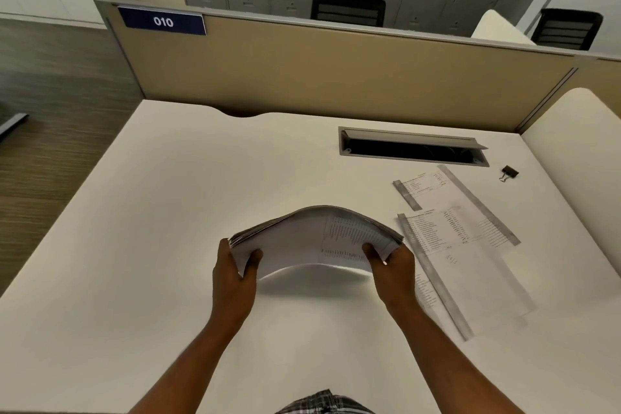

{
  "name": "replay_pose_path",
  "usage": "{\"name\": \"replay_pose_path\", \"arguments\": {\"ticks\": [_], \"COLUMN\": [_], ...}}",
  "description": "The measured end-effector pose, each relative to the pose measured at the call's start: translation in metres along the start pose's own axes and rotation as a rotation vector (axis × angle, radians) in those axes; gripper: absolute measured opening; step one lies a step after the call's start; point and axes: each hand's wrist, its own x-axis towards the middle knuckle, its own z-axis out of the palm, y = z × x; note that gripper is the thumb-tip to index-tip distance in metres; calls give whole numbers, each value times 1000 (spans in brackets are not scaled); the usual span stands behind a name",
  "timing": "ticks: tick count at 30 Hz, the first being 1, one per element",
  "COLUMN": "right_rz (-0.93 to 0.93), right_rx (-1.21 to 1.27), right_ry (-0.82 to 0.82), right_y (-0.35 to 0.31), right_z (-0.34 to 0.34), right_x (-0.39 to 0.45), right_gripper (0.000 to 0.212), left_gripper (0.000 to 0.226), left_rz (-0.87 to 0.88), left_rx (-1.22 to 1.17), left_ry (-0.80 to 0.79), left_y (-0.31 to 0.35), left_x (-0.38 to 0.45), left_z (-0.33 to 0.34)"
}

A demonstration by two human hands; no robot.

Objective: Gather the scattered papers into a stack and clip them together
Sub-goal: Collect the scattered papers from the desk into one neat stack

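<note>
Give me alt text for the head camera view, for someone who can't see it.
Two hands, left hand and right hand, hold a thick bowed stack of white printed papers above a white desk. Loose printed sheets lie on the desk to the right, a small black binder clip beyond them.

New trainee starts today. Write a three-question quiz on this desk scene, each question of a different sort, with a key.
1. True or false: both hands grip the paper stack.
2. Where does the binder clip lie? A) on the stack B) on the desk, far right, apart from the papers C) in the cable slot
3. What still needs gathering?

Key: 1. True: left hand and right hand hold its ends, and it bows upward. 2. B. 3. The loose sheets lying flat right of the stack.
</note>
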Motion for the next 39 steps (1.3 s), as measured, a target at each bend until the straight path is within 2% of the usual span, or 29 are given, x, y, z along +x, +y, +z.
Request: {"name": "replay_pose_path", "arguments": {"ticks": [4,9,11,13,15,17,18,19,21,23,27,29,31,33,34,36,39], "right_rz": [65,101,117,177,395,667,759,802,750,613,347,230,145,100,95,83,24], "right_rx": [-73,-71,-70,-24,130,430,585,698,839,894,692,539,403,325,295,236,205], "right_ry": [-133,-68,0,103,132,67,3,-55,-125,-131,-62,-51,-58,-90,-104,-112,-85], "right_y": [15,8,7,8,11,12,12,8,-3,-13,-33,-41,-48,-50,-51,-48,-52], "right_z": [0,3,3,4,8,15,19,23,33,40,45,37,26,16,14,14,19], "right_x": [-5,1,3,2,-1,-6,-9,-10,-13,-12,-6,-3,0,4,5,4,-1], "right_gripper": [36,21,37,66,95,108,105,91,59,51,42,31,22,22,22,20,20], "left_gripper": [46,40,39,42,44,47,48,48,49,51,58,72,91,93,87,66,40], "left_rz": [-60,-103,-126,-176,-260,-326,-347,-361,-389,-444,-535,-499,-345,-14,117,245,240], "left_rx": [27,41,21,-45,-169,-307,-365,-415,-465,-505,-641,-442,-175,-32,-13,-39,-49], "left_ry": [-73,-16,-16,-27,-36,-39,-49,-57,-70,-92,-127,-50,-43,-109,-142,-185,-183], "left_y": [-9,-5,-4,-7,-10,-10,-8,-7,-6,-11,-26,-28,-17,6,21,51,70], "left_x": [-2,14,17,18,16,11,8,5,-2,-8,-12,-6,2,10,14,20,24], "left_z": [3,11,10,9,11,14,17,19,24,27,16,9,6,8,10,15,17]}}
